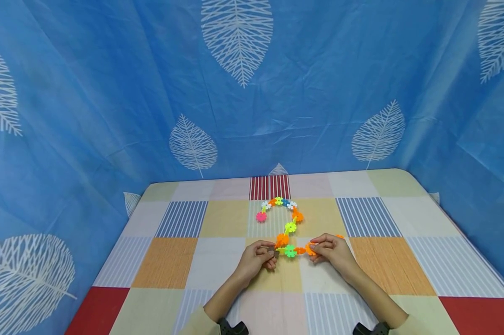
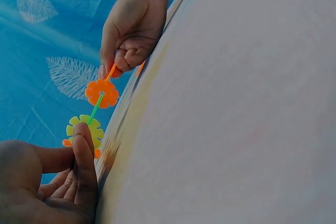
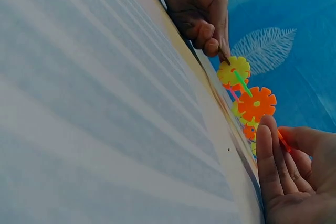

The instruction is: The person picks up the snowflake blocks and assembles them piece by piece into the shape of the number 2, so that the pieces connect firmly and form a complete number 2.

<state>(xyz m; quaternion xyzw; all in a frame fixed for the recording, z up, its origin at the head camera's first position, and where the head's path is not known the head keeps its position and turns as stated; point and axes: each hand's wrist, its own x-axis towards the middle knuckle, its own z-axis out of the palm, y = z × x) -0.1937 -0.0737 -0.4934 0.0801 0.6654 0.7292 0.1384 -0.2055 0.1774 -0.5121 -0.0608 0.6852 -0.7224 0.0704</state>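
Note:
A chain of flower-shaped plastic interlocking discs (image 1: 291,227) in several bright colours lies on the table, curving back to a pink disc (image 1: 261,217) at its far end. My left hand (image 1: 256,258) pinches a dark disc (image 1: 273,251), mostly covered by the fingers, beside a yellow disc (image 3: 234,71). At the near right stretch, my right hand (image 1: 334,253) pinches an orange disc (image 3: 284,140) between thumb and fingers. Between the two hands sit a green disc (image 1: 290,251) and orange discs (image 2: 102,94), linked edge to face.
A patchwork-patterned cloth (image 1: 218,260) covers the table. Blue curtains (image 1: 298,116) with white leaf prints stand behind it and at both sides. A bit of orange (image 1: 339,236) shows just behind my right hand. Black wrist straps (image 1: 233,327) are on both forearms.

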